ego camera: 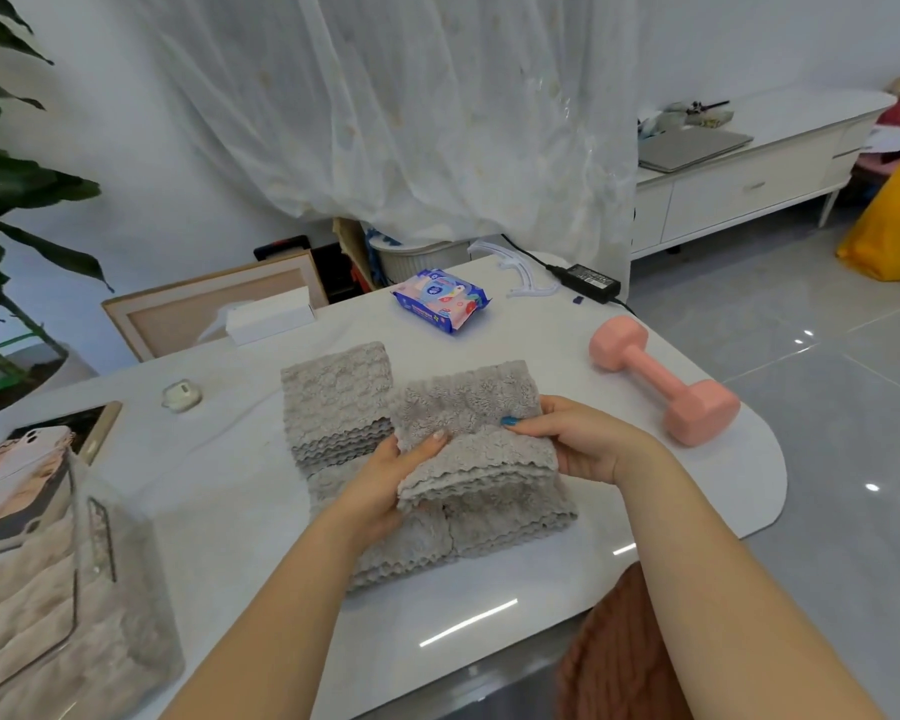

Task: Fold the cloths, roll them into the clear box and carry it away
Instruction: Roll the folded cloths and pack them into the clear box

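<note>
Both hands, left hand (385, 478) and right hand (575, 439), are pinching the grey cloth (481, 449), whose thick fold is probably slipping open if either grip is loosening.

Fluffy grey cloths (468, 407), glossy white table (489, 589), clear plastic box (100, 563), matt pink dumbbell (661, 376)

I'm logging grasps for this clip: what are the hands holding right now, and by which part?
Both hold one grey cloth: the left hand grips its left edge, the right hand its right edge.

White curtain (437, 111), glossy grey tiled floor (827, 381), white sideboard (739, 184), leafy plant (6, 189)
</note>
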A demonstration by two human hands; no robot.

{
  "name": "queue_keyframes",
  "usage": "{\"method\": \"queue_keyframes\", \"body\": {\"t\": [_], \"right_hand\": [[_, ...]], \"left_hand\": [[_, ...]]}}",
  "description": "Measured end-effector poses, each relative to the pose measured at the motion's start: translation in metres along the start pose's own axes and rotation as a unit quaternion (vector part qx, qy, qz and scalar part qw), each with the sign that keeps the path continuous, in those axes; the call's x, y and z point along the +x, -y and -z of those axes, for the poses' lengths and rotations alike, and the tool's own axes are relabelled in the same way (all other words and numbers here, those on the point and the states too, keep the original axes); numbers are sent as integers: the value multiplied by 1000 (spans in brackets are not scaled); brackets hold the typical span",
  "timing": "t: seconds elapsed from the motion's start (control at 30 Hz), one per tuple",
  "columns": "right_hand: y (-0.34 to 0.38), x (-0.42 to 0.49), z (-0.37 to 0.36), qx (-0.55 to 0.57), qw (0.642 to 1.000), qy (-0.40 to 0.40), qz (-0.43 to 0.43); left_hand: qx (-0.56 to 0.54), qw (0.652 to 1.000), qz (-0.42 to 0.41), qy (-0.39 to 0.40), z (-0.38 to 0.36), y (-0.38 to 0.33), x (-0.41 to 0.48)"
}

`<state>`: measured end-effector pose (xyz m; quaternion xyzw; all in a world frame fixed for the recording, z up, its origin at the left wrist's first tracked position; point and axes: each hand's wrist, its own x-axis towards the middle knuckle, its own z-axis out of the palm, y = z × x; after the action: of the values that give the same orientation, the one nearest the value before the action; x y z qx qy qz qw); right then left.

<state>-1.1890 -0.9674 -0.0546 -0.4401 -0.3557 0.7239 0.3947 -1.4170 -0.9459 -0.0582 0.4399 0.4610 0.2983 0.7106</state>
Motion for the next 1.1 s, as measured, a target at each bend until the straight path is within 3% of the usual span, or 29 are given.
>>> {"method": "queue_keyframes", "body": {"t": [0.17, 0.27, 0.4, 0.67, 0.83, 0.93, 1.03, 1.1], "right_hand": [[0, 0, 3, 35, 998, 48, 27], [0, 0, 1, 9, 996, 73, 45], [-1, 2, -1, -9, 996, 74, 54], [-8, 1, -23, 139, 987, 51, 55], [-23, 9, -66, 245, 931, 237, 127], [-30, 32, -91, 183, 943, 253, 115], [-10, 37, -141, 67, 961, 268, -9], [3, 44, -193, -60, 968, 245, -12]], "left_hand": [[-146, 989, 11, 29, 5, -4, -9], [-152, 986, -11, 61, 8, -4, -11], [-123, 990, -45, 49, 8, -9, -16], [-227, 973, -36, 34, 12, -17, -45], [-283, 955, -85, 30, 29, -20, -76], [-214, 973, -81, 14, 76, -26, -101], [-130, 988, -85, 11, 130, -41, -140], [-46, 993, -99, -39, 164, -50, -169]]}}
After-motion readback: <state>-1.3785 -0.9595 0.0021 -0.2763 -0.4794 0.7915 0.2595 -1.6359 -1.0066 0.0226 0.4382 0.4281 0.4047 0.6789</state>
